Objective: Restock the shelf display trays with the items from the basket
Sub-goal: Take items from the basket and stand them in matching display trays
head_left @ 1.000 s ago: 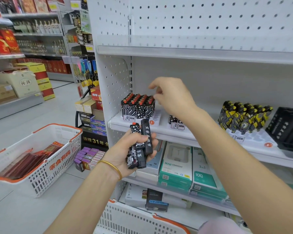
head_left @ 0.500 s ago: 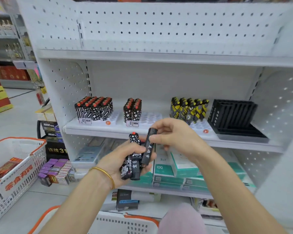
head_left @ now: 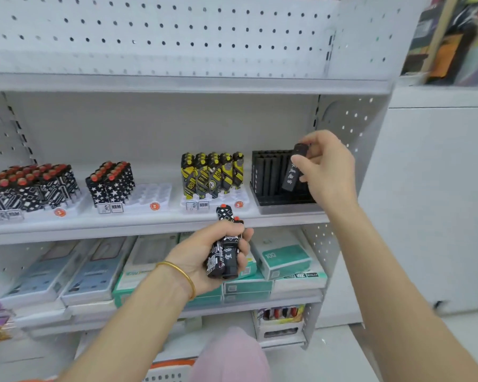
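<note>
My right hand [head_left: 329,172] holds one black lighter [head_left: 293,172] with white script, tilted over the black display tray [head_left: 273,201] at the right end of the middle shelf. My left hand [head_left: 207,257], with a gold bangle on the wrist, grips a bundle of black-and-white patterned lighters [head_left: 225,244] with red caps, just below the shelf's front edge. Three white trays stand to the left: one full of patterned lighters [head_left: 28,188], one half full of star-print lighters [head_left: 111,183], and one with yellow-and-black lighters [head_left: 211,175]. A white basket rim [head_left: 166,373] with orange trim shows at the bottom.
The middle shelf edge [head_left: 122,227] runs across the view. Below it lie boxed chargers and teal boxes [head_left: 284,257]. A perforated side panel [head_left: 351,128] closes the shelf on the right, close to my right hand. A white wall or cabinet [head_left: 439,202] stands beyond it.
My right hand took one black lighter from the bundle in my left hand and carried it up and right to the black tray. The view has swung to the right.
</note>
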The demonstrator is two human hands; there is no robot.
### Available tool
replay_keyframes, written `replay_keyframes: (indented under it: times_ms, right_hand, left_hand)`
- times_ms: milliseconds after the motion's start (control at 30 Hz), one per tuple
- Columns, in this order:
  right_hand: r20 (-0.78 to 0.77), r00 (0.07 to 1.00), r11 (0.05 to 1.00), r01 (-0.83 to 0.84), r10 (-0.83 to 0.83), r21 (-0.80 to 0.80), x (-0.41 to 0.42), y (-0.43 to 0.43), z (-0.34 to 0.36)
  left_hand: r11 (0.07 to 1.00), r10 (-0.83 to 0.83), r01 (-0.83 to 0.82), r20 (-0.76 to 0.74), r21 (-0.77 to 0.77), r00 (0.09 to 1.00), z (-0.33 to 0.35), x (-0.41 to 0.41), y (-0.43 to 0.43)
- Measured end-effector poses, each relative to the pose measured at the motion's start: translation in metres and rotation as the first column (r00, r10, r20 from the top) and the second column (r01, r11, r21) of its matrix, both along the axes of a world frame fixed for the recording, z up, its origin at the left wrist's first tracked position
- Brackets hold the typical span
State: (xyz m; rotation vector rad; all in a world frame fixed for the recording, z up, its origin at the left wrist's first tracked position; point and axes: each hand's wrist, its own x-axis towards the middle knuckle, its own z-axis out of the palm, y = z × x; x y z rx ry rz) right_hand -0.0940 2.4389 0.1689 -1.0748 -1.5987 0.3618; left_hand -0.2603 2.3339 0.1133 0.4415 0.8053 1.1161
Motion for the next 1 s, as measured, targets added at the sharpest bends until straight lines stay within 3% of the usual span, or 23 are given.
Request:
replay_keyframes:
  times_ms: [267,500,800,1000]
  right_hand:
    - [0.272,0.946,0.984,0.163,-0.178,0.077,-0.012,0.026,-0.018]
    - [0.272,0.962,1.0,-0.024,0.027,-0.016,-0.001,0.025,-0.026]
    - [0.393,0.917,0.989,0.016,-0.072,0.144,-0.008,0.022,-0.025]
    - [0.398,0.916,0.995,0.005,-0.043,0.097,-0.005,0.019,-0.02]
  left_hand:
    - [0.998,-0.06,0.06,0.006,-0.001,0.998,-0.001,0.016,0.007]
    - [0.998,-0.068,0.068,0.012,0.012,0.998,-0.001,0.016,0.01]
    - [0.994,-0.09,0.092,-0.028,0.065,0.996,0.001,0.017,0.01]
    - [0.987,-0.118,0.118,-0.002,0.107,0.993,-0.001,0.013,0.01]
